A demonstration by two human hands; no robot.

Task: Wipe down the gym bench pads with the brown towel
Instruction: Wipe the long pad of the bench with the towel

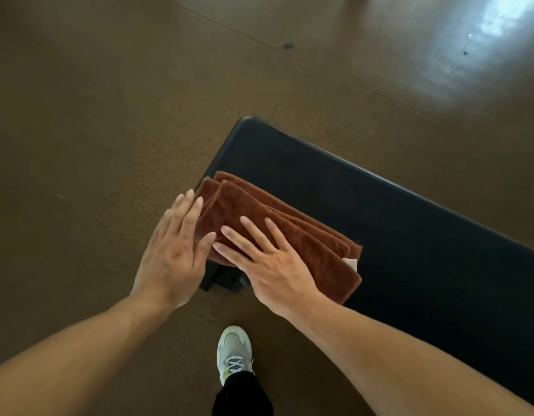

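My right hand (pixel 274 265) lies flat on the folded brown towel (pixel 289 235), palm down, fingers straight and spread, pointing up and to the left across the cloth; it presses rather than grips. The towel sits in several layers on the black bench pad (pixel 409 235), at the near edge close to the pad's left end, with one folded corner reaching just past that edge. A small white tag (pixel 350 263) shows at the towel's right side. My left hand (pixel 175 253) comes in from the left with fingers straight and close together, tilted onto its side; its fingertips touch the towel's left edge, though I cannot quite tell whether the thumb rests on the cloth or just on my right fingers. It holds nothing. Both forearms are bare and stretch forward. Below, my pale sneaker (pixel 234 349) stands on the brown floor (pixel 94 115).
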